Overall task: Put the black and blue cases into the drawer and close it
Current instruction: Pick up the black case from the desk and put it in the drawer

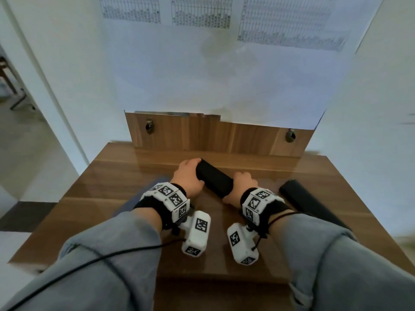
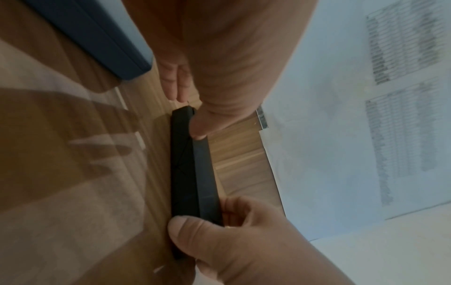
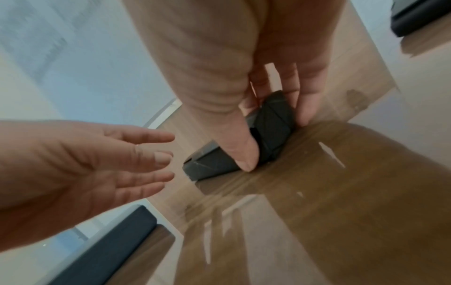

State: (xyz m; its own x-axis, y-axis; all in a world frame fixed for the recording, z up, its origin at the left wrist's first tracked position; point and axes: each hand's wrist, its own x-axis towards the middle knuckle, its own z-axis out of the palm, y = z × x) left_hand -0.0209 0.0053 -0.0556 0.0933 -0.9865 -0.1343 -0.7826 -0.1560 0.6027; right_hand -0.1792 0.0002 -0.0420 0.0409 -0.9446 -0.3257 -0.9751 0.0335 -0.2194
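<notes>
A long black case [image 1: 215, 180] lies slantwise in the middle of the wooden tabletop [image 1: 112, 176]. My right hand [image 1: 242, 178] grips its near end, thumb [image 3: 244, 154] on one side and fingers [image 3: 305, 96] on the other. My left hand [image 1: 190, 164] is at its far end with straight fingers [image 2: 175, 86], its thumb [image 2: 197, 127] touching the case [image 2: 192, 173]. The blue case [image 1: 134, 198] lies flat on the table under my left wrist and shows clearly in the left wrist view [image 2: 97, 38]. I cannot make out the drawer.
A second long black case [image 1: 310, 203] lies on the table to the right of my right wrist. A wooden back panel [image 1: 202, 135] with two metal knobs stands behind, papers hanging above it. The table's left edge drops to the floor.
</notes>
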